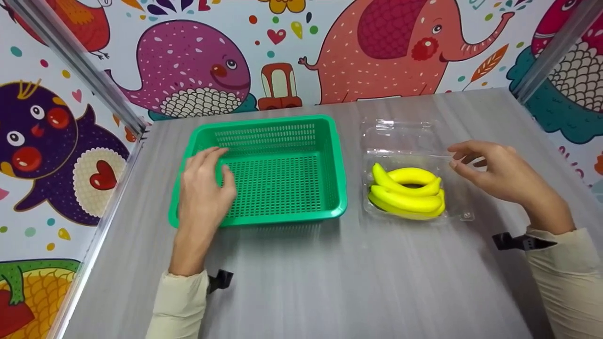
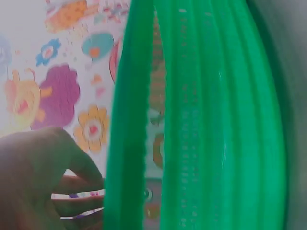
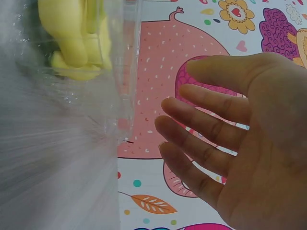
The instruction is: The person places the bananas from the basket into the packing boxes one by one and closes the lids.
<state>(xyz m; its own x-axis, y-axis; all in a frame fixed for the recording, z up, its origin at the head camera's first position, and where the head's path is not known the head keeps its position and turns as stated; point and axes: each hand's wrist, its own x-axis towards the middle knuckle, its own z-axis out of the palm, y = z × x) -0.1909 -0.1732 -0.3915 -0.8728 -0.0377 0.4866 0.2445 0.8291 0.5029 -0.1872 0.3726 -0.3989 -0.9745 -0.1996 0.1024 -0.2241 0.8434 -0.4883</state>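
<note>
A green plastic basket [image 1: 259, 221] with slotted walls and a mesh floor stands left of the middle of the table. Over its left side hovers my left hand [image 1: 205, 188], fingers loosely bent and nothing in them; the left wrist view shows this hand [image 2: 53, 177] beside the basket's wall [image 2: 225, 120]. To the right of the basket lies a clear plastic clamshell box [image 1: 398, 139], its lid folded open toward the back. Several yellow bananas [image 1: 410, 202] are piled inside. My right hand [image 1: 494, 172] hangs beside the box's right edge, holding nothing, fingers spread in the right wrist view.
Both things stand on a grey wood-grain table [image 1: 301, 282]. Walls printed with cartoon animals [image 1: 193, 61] enclose the back and sides, with a metal post [image 1: 85, 70] at the back left corner. Bare tabletop separates the basket from the clear box.
</note>
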